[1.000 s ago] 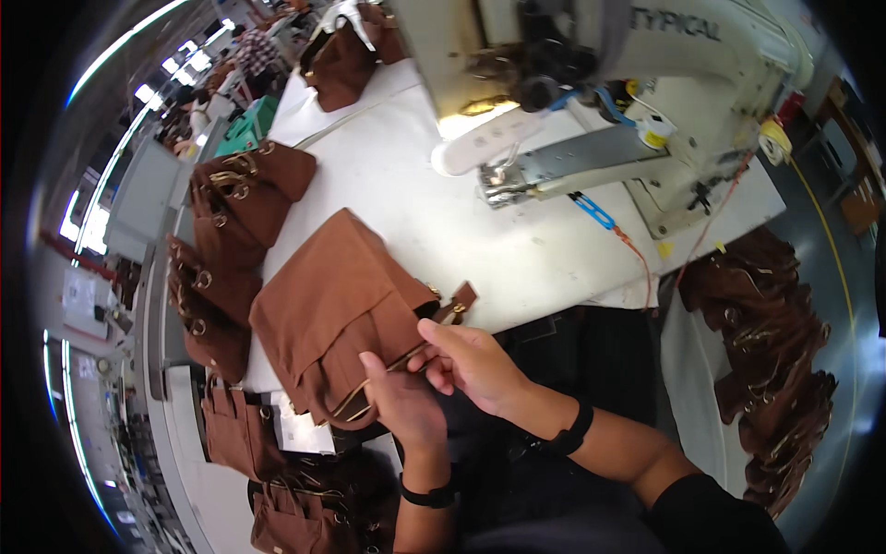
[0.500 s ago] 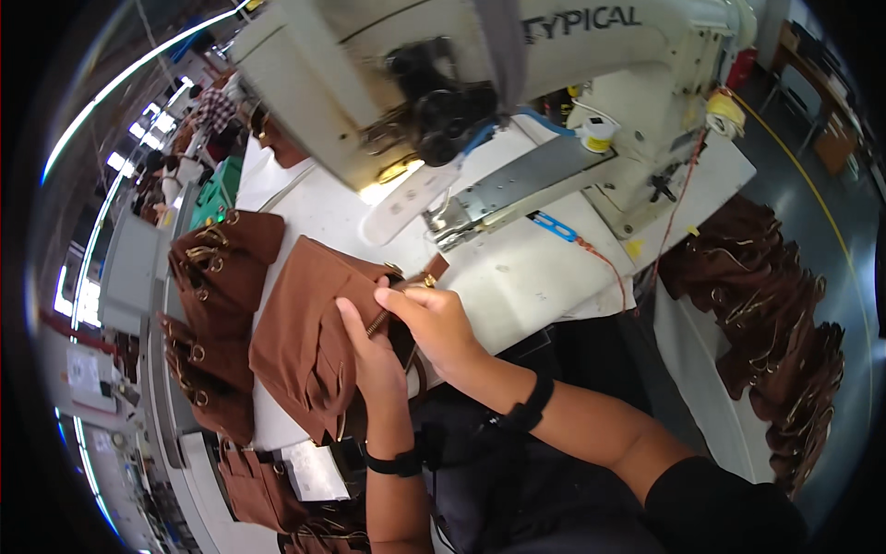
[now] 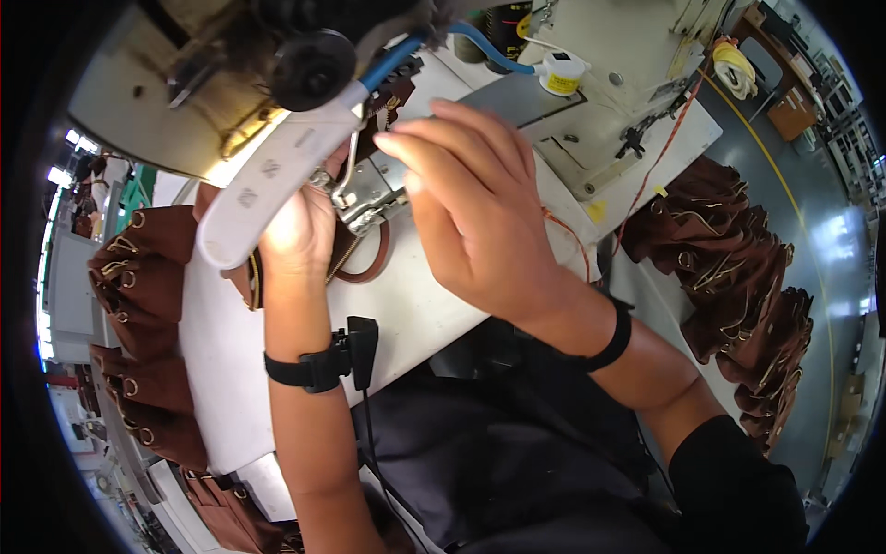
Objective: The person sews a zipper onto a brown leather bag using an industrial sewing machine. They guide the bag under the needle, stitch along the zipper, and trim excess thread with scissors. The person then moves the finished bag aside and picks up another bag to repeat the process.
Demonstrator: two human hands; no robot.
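Observation:
A sewing machine's work arm (image 3: 374,189) lies under the needle area, with a brown bag (image 3: 242,288) beside it, mostly hidden. Part of its zipper and a brown strap loop (image 3: 377,254) show below the presser foot. Against the bag is my left hand (image 3: 300,226), its fingers hidden behind the machine's long white bar (image 3: 268,189), so its grip does not show. My right hand (image 3: 484,198) hovers just right of the needle area, fingers stretched out and nothing visible in them.
Brown bags (image 3: 152,268) with gold rings are stacked on the left. More brown bags (image 3: 715,268) hang in a long row at the right. A white-capped bobbin-like container (image 3: 560,74) stands on the machine, and an orange cord (image 3: 660,166) runs down its side.
The bag has gone from in front of the machine to its needle area, along with my left hand. My right hand has let go and lifted clear. The view has moved closer to the machine.

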